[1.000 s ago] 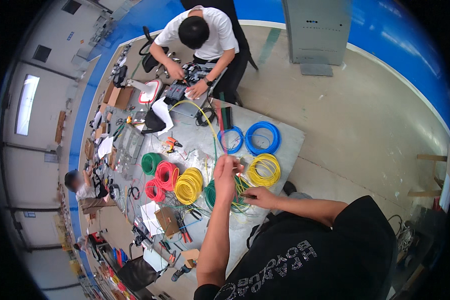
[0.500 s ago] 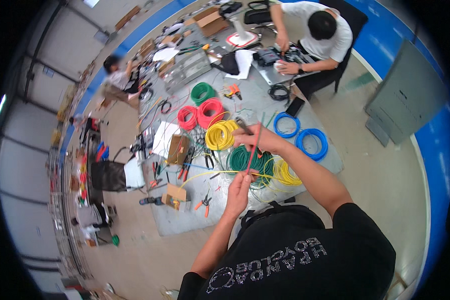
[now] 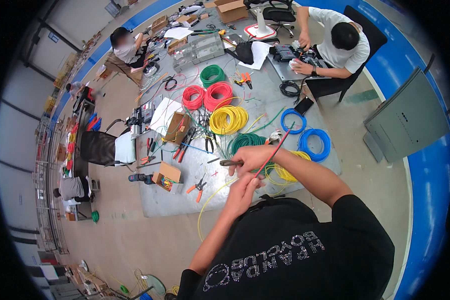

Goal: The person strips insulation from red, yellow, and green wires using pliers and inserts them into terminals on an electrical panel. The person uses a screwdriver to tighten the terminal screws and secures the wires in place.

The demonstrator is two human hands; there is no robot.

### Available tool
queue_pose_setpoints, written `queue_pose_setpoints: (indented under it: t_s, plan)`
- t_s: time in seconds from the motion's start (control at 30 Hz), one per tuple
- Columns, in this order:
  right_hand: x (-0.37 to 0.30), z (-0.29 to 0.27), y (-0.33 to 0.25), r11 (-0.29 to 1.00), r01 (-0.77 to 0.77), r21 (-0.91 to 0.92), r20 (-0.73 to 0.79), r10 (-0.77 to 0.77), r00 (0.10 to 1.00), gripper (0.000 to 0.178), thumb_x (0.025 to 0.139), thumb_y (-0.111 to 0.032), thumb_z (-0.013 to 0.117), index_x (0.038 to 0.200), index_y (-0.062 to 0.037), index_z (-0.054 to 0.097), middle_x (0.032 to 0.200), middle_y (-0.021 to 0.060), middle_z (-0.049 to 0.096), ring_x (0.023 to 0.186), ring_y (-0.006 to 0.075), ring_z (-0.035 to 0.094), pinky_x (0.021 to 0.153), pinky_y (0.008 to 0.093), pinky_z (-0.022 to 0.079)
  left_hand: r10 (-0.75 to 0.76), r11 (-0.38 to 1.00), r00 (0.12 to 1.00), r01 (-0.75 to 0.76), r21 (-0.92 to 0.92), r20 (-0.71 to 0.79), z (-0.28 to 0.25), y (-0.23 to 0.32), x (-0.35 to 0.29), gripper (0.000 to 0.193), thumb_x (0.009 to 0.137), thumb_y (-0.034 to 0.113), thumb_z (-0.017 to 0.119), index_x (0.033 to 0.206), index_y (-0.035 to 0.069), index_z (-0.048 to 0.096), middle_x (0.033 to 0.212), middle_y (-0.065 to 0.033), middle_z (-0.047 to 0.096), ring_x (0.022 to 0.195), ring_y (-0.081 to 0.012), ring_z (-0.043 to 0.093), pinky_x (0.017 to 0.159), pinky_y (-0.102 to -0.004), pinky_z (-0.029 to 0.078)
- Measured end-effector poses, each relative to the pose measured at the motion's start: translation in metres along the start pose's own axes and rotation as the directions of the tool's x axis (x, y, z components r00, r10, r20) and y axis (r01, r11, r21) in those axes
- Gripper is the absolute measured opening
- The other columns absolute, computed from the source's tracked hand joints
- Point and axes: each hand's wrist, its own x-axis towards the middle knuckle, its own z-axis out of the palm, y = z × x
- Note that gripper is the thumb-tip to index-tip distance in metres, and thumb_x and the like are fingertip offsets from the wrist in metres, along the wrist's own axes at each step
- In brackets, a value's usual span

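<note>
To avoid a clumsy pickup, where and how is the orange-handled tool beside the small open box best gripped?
Likely by both orange handles, coming from the near side of the table: they splay toward the near left, while the dark head points away.

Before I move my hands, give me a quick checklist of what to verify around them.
1. Red strand held: ok, it slants up from the left hand.
2. Dark tool in the right hand's grip: ok.
3. Dark tool's other end in sight: not ok, the right hand covers it.
4. Yellow wire clear of the left forearm: cannot tell, they meet in this view.
5. Co-worker's hands away from mine: ok, across the table.
</note>
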Motion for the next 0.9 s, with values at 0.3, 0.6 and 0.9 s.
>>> queue_pose_setpoints:
  t_s: [0.3, 0.6, 0.9]
  plan:
    - [-0.046, -0.014, -0.028, 0.989, 0.054, 0.138, -0.129, -0.036, 0.991, 0.033, 0.087, -0.013, 0.075, 0.118, -0.0010, 0.072, 0.087, -0.0037, 0.065, 0.080, 0.0046, 0.057, 0.073, 0.0235, 0.048, -0.034, 0.987, 0.992, 0.052, 0.151, -0.120, -0.180, -0.042, 0.012, 0.028, 0.110, 0.023, 0.046, 0.102, 0.000, 0.061, 0.093, -0.0086, 0.071, 0.095, -0.0137, 0.066, 0.089, -0.0311, 0.052]
    - [-0.059, -0.028, -0.025, 0.975, -0.138, -0.176, -0.705, -0.027, 0.709, 0.021, 0.088, -0.007, 0.069, 0.107, 0.0028, 0.071, 0.084, 0.0026, 0.066, 0.078, 0.0081, 0.058, 0.071, 0.0270, 0.049, -0.282, 0.852, 0.876, 0.416, -0.318, 0.392, -0.218, -0.055, 0.003, 0.026, 0.109, 0.028, 0.048, 0.102, 0.004, 0.057, 0.076, -0.0085, 0.065, 0.060, -0.0191, 0.064, 0.060, -0.0308, 0.054]
    - [-0.026, 0.005, 0.004, 0.873, -0.270, -0.406, -0.908, -0.419, 0.008, 0.017, 0.089, -0.002, 0.072, 0.105, -0.0037, 0.073, 0.082, 0.0087, 0.062, 0.069, 0.0138, 0.053, 0.066, 0.0283, 0.045, -0.380, 0.520, 0.855, 0.513, -0.683, 0.353, -0.207, -0.063, 0.004, 0.023, 0.108, 0.026, 0.051, 0.109, 0.004, 0.057, 0.068, 0.0033, 0.042, 0.051, -0.0062, 0.036, 0.045, -0.0222, 0.029]
